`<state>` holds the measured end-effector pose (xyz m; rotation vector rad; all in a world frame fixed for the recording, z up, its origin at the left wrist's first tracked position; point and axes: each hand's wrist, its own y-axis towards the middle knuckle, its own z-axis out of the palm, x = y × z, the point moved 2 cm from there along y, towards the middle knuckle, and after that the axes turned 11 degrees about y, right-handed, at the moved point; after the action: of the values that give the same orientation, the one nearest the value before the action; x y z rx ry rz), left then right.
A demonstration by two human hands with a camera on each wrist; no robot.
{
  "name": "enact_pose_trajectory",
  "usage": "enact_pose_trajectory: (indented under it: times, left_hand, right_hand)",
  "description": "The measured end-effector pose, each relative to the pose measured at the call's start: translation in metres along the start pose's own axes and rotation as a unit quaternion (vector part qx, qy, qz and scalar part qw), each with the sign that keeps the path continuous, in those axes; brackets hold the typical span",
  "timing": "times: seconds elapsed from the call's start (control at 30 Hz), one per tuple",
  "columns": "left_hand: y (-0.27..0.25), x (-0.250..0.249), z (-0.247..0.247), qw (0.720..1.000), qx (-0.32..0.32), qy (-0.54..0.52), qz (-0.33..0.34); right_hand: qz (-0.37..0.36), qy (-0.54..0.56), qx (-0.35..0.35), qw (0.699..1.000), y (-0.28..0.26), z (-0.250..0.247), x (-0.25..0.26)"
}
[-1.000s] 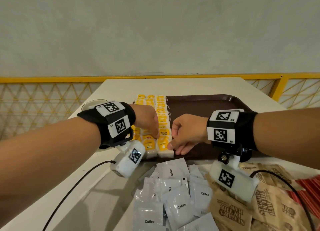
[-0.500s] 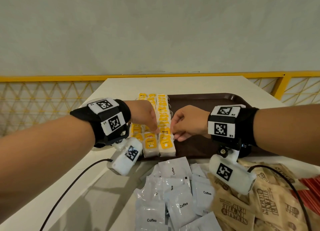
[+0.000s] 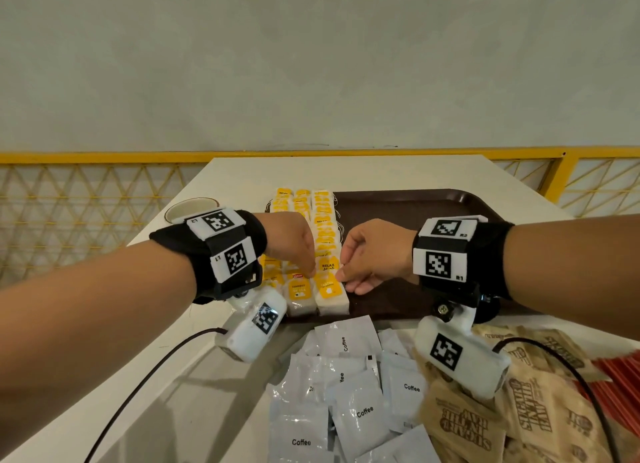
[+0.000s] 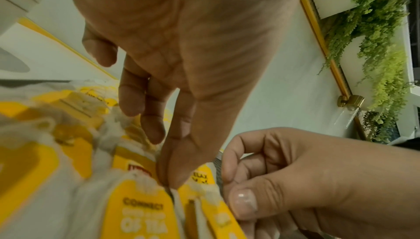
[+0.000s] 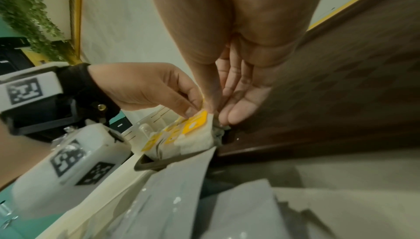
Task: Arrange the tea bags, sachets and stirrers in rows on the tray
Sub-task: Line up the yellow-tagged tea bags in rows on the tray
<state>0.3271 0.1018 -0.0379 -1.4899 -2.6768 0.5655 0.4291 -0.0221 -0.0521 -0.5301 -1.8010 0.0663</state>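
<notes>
- Landmark: the dark brown rectangular plastic tray (image 3: 433, 206) on the white table (image 3: 242, 178). All positions below are given relative to it.
- Tea bags: white paper tea bags with yellow tags (image 3: 323, 227) lie in three close rows along the tray's left end, running from its far edge to its near edge. This part appears nearly complete.
- Left hand (image 3: 289, 242): positioned over the near part of the rows, fingers pointing down. In the left wrist view, thumb and forefinger meet at the top edge of a yellow tag near the tray's near edge — apparently pinching it, though the contact point is small.
- Right hand (image 3: 375, 254): positioned just right of the third row, fingers loosely curled, fingertips touching the right side of the nearest tea bag (image 3: 329, 289). Whether it grips the bag or only nudges it cannot be determined.
- Judged step: squaring up the last tea bags at the near end of the third row.
- Remaining tray area — everything right of the tea bags — is bare.
- Not yet placed: white foil sachets printed "Coffee" (image 3: 360, 410), heaped on the table in front of the tray; brown paper sugar sachets (image 3: 533, 417), in front and to the right; red stirrers (image 3: 620, 376), further right of those.
- Estimated progress: roughly one third done; two sachet types and the stirrers remain.
</notes>
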Motion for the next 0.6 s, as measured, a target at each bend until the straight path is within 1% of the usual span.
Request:
enact_pose_trajectory:
  times: [0.1,0.17,0.23,0.4,0.6]
  left_hand:
    - [0.002,0.004,-0.003,1.0,-0.017,-0.007,-0.006]
    - [0.006,0.007,-0.005,0.998,-0.055,-0.011,-0.018]
    - [0.01,0.009,-0.005,0.996,-0.084,-0.005,-0.026]
    - [0.013,0.007,-0.005,0.997,-0.079,-0.019,-0.02]
    - [0.015,0.004,-0.007,0.996,-0.093,-0.015,-0.009]
  right_hand:
    - [-0.004,-0.002,-0.037,0.999,0.003,-0.005,0.0]
    - [-0.012,-0.004,-0.055,0.998,0.007,-0.01,0.001]
    - [-0.014,-0.003,-0.06,0.998,0.01,-0.012,0.003]
    - [-0.008,0.009,-0.052,0.999,0.014,-0.011,0.006]
    - [-0.019,0.001,-0.063,0.998,0.022,-0.008,0.01]
